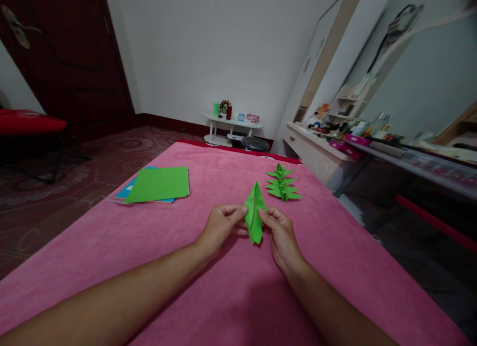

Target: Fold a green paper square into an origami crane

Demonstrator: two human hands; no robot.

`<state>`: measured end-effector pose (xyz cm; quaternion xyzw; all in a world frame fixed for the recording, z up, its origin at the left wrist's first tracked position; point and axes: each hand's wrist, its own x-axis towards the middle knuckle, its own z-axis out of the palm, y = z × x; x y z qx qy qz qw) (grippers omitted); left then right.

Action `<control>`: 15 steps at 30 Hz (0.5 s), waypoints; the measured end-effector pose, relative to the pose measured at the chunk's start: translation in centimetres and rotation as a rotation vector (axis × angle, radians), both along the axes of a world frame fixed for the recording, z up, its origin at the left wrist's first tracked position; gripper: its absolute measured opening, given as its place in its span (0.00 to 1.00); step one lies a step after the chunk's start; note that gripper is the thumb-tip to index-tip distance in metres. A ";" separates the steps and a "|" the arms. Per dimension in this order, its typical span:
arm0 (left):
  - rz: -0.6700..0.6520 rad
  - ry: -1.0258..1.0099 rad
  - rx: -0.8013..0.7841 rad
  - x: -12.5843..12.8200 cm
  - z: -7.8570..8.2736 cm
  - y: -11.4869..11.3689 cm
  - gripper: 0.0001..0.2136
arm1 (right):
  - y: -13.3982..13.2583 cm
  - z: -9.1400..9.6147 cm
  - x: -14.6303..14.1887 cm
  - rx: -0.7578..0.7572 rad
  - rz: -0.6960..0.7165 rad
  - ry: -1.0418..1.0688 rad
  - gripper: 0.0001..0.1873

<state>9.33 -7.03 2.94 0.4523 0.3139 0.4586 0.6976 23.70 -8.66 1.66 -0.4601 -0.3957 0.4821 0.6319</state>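
Observation:
Between my two hands is a folded piece of green paper [255, 214], long and diamond-shaped, its pointed tip facing away from me. My left hand [226, 222] pinches its left edge with the thumb on top. On the opposite edge, my right hand [279, 229] grips the paper the same way. The fingers behind the paper are partly hidden. Just beyond my right hand lie several green folded paper figures [283, 182] with pointed ends, lined up in a row. To the left rests a stack of paper sheets [160, 183], green on top with blue and other colours beneath.
A pink cloth [208, 291] covers the surface under my hands. Past its far edge stands a low white table [234, 121] with small items. On the right is a dressing table [316, 147] crowded with bottles. A red chair [32, 122] stands at left near a dark door [70, 63].

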 end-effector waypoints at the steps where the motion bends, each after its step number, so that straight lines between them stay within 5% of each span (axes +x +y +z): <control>1: 0.029 0.020 -0.004 0.0 0.0 0.1 0.16 | 0.0 0.0 -0.1 0.000 0.000 -0.006 0.13; 9: 0.118 0.060 0.101 0.0 -1.2 0.8 0.14 | 0.1 -0.2 0.2 -0.012 0.055 -0.148 0.11; 15: 0.053 0.113 0.034 -0.1 -1.5 1.0 0.14 | 0.1 -0.5 0.4 0.043 -0.018 -0.249 0.11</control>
